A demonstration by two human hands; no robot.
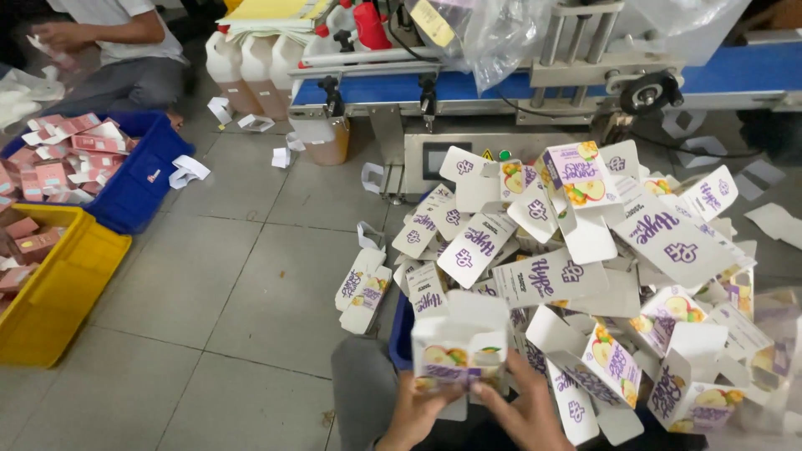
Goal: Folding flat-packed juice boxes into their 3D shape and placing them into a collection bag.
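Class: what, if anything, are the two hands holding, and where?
Both hands, left hand and right hand, hold one white carton at its bottom edge.

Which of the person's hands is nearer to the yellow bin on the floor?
Left. The left hand is on the carton's side facing the yellow bin; the right hand is on the far side.

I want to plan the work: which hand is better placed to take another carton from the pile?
Probably the right hand: it lies nearer the pile of white cartons. Both hands hold one carton; the left hand lies farther.
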